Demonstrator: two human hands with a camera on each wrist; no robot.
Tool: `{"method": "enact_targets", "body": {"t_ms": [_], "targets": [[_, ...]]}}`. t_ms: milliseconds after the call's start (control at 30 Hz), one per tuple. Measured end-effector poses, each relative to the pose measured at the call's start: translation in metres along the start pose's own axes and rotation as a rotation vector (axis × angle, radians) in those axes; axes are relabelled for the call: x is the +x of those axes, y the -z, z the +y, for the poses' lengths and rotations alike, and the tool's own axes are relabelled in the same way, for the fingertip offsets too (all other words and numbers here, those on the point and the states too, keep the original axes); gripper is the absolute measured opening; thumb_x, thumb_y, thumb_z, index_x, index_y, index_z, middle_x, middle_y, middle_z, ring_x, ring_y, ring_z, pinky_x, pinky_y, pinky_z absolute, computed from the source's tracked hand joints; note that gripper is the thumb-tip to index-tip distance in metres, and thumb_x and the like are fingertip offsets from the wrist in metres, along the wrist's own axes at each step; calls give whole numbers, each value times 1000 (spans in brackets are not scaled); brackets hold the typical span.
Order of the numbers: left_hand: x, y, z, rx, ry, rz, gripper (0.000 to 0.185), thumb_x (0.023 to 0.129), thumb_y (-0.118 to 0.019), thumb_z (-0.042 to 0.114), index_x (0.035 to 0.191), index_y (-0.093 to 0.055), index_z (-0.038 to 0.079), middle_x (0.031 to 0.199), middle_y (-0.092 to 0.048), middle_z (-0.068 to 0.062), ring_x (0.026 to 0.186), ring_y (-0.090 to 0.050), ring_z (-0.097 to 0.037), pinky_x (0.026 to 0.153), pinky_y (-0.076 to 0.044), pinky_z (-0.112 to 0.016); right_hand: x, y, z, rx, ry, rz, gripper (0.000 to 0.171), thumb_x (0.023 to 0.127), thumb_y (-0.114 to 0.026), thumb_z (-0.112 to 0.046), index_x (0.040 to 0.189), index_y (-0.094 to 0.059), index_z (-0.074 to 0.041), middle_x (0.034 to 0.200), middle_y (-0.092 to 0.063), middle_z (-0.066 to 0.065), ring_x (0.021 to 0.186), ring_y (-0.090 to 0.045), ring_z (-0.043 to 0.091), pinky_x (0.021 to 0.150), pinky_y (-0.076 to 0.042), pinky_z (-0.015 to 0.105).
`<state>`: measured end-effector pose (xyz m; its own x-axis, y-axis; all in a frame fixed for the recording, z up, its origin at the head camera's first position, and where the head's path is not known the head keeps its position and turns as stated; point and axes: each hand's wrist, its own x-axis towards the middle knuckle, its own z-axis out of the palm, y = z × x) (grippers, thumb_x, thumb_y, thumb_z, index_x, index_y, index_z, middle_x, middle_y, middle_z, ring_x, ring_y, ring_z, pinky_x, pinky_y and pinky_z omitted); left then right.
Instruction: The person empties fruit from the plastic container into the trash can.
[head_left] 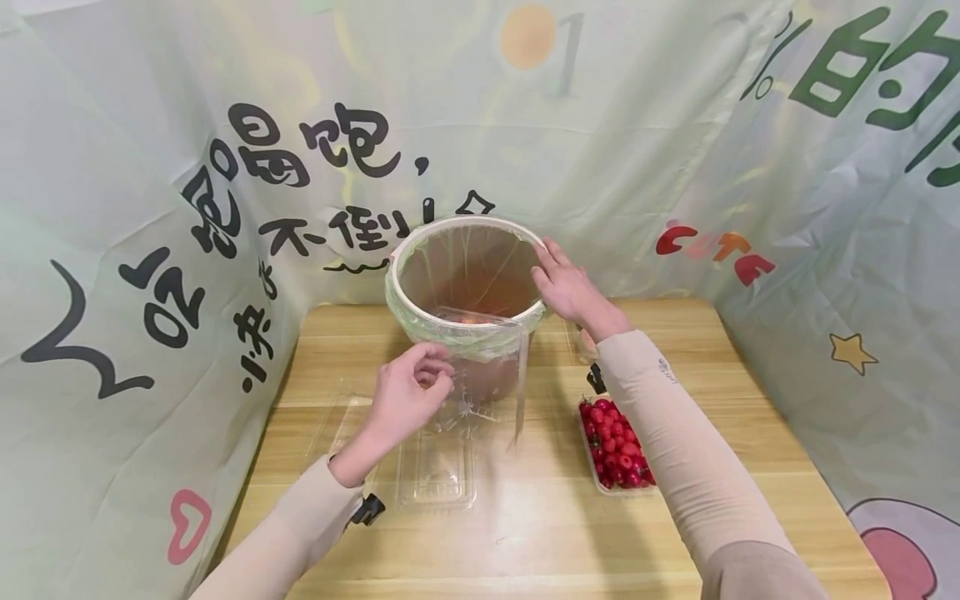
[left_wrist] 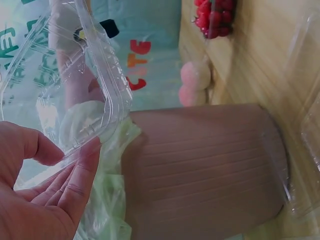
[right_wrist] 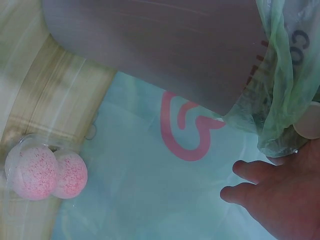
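Note:
A brown bin [head_left: 491, 379] lined with a pale green bag [head_left: 442, 332] stands at the back middle of the wooden table [head_left: 525, 533]. My left hand [head_left: 416, 385] pinches an empty clear plastic clamshell box [head_left: 497, 367], tilted with one edge against the bin's near rim. In the left wrist view the clear box [left_wrist: 75, 75] sits between thumb and fingers [left_wrist: 75, 185], beside the bin wall [left_wrist: 200, 165]. My right hand [head_left: 567, 285] rests on the bin's right rim with relaxed fingers. The right wrist view shows that right hand [right_wrist: 280, 197] by the green bag [right_wrist: 285, 90].
A clear tray of red berries [head_left: 615, 446] lies on the table under my right forearm. Another empty clear box [head_left: 437, 477] lies flat in front of the bin. Two pink balls [right_wrist: 45, 172] sit by the bin's base. Printed cloth walls [head_left: 150, 250] enclose the table on three sides.

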<state>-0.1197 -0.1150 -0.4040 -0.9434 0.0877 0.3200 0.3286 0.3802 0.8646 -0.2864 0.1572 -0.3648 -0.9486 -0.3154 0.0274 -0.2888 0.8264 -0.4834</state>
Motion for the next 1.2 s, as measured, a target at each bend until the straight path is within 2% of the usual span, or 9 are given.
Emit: {"method": "enact_targets", "body": {"t_ms": [233,500,667,900,1033,1200], "targets": [[-8,-8,-8,13,-22,-16,25,84,-66,-3,108,-72,1,90,-80,-13,73,-74,-17,63,-61,-22,0,-1,1,0,3,14,66,111,-23,-41,171,-12,-15,179,-3,13,163,-15,41,129,-7,72],[-18,-20,-21,58,2,-37,22,84,-69,-2,106,-73,2,89,-81,-9,75,-76,-18,70,-62,-23,1,-2,2,-9,-1,7,66,111,-22,-41,170,-11,-13,179,-1,13,163,-13,41,130,-6,71],[-23,-28,-30,72,60,-71,21,86,-71,-1,106,-73,3,88,-81,-6,74,-75,-15,67,-61,-23,1,-1,1,-6,4,12,66,111,-23,-40,170,-12,-13,179,-3,14,163,-14,40,129,-8,72],[-30,-42,-47,-3,137,-154,25,87,-68,-4,112,-72,-5,88,-78,-13,69,-71,-13,59,-60,-21,1,-1,1,-9,5,13,66,111,-23,-39,170,-12,-13,179,-3,14,163,-14,40,129,-9,72],[-33,-49,-54,-68,217,-213,28,89,-66,-6,118,-69,-9,91,-77,-21,64,-73,-24,55,-62,-25,1,-1,0,-11,1,9,66,111,-23,-40,171,-11,-13,179,-2,14,163,-13,40,129,-8,71],[-38,-54,-61,-128,289,-272,34,90,-64,-9,124,-64,-14,93,-74,-30,67,-74,-42,59,-66,-42,1,-1,1,-8,-4,3,66,111,-22,-40,170,-10,-13,179,-1,14,164,-12,40,130,-7,71]]}}
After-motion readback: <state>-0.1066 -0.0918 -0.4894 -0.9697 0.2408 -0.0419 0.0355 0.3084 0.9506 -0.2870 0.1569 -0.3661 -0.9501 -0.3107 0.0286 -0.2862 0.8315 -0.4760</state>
